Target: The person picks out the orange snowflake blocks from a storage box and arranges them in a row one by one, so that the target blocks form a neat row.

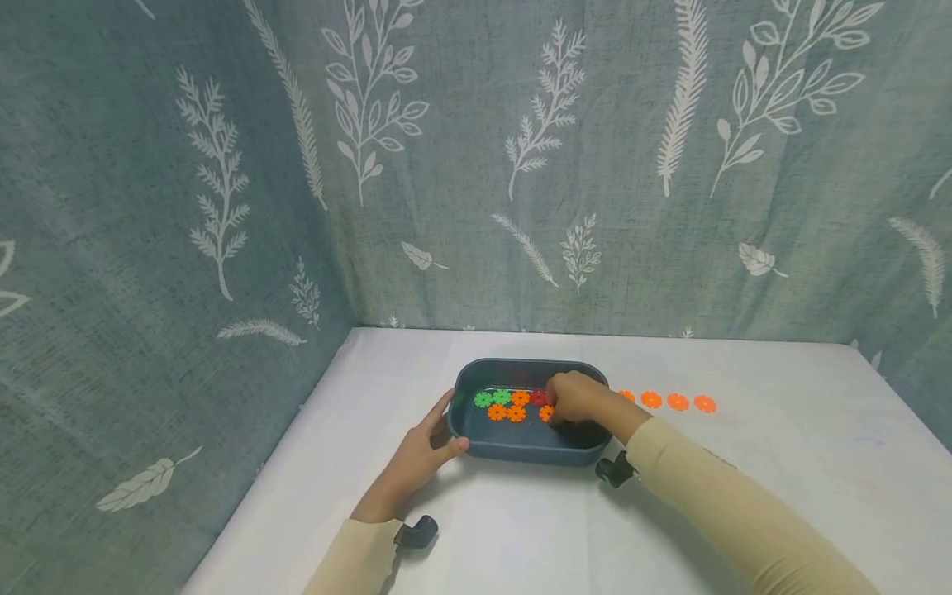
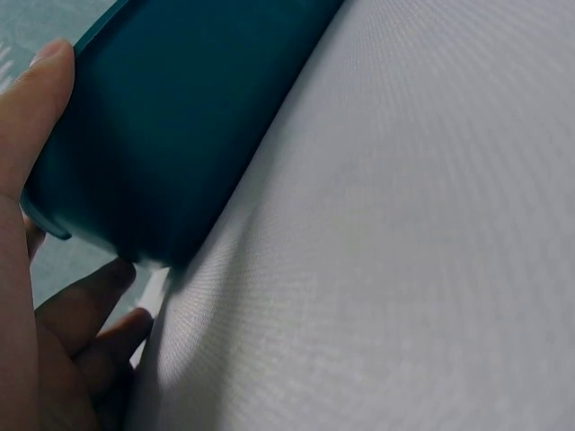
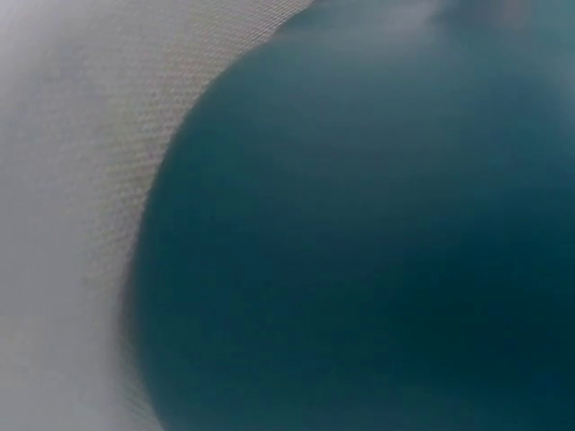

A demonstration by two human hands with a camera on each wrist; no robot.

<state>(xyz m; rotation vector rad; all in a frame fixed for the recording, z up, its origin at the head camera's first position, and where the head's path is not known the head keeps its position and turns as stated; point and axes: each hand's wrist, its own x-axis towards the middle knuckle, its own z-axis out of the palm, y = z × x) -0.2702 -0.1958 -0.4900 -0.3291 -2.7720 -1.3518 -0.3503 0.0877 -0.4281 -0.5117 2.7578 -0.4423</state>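
No txt, label, brand, no. or sign legible in any of the 3 pics.
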